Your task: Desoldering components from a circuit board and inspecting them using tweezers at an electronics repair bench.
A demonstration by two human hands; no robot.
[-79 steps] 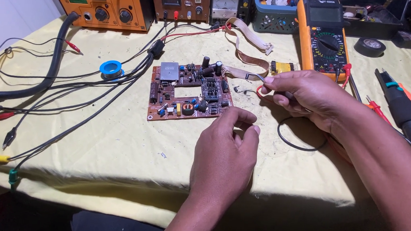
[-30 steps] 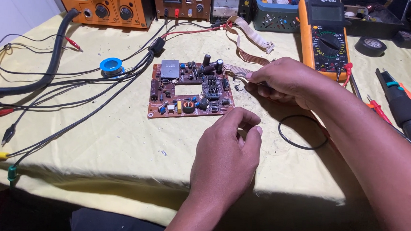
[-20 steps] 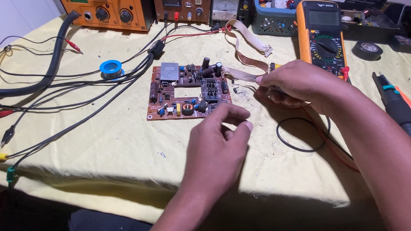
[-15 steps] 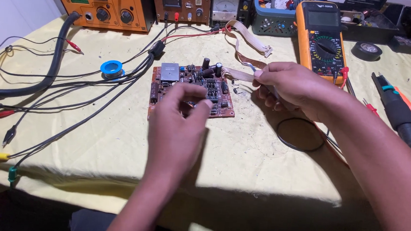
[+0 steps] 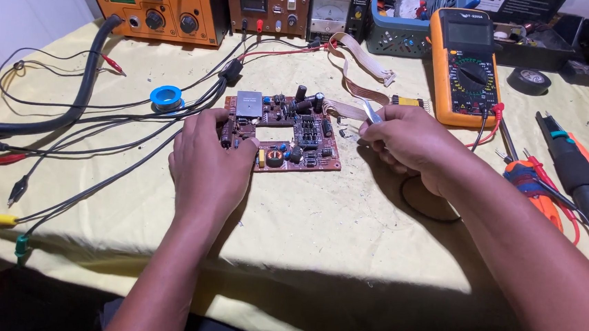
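— What's in my grips?

— My right hand point(image 5: 413, 143) is pinched around thin metal tweezers point(image 5: 371, 113), tips pointing up-left, just off the board's right edge. My left hand point(image 5: 208, 159) lies flat, fingers spread, its fingertips point(image 5: 225, 122) pressing the board's left end.

— And the board?

— One reddish-brown board point(image 5: 290, 134), rectangular, studded with small dark parts and a square silver can, mid-desk on a wrinkled yellow cloth point(image 5: 303, 242).

— Around it?

— One blue solder spool point(image 5: 166, 97) left, one orange meter point(image 5: 464, 67) right, a beige ribbon cable point(image 5: 357, 66) behind, black leads point(image 5: 103, 138) trailing left. I see open cloth toward the near edge.
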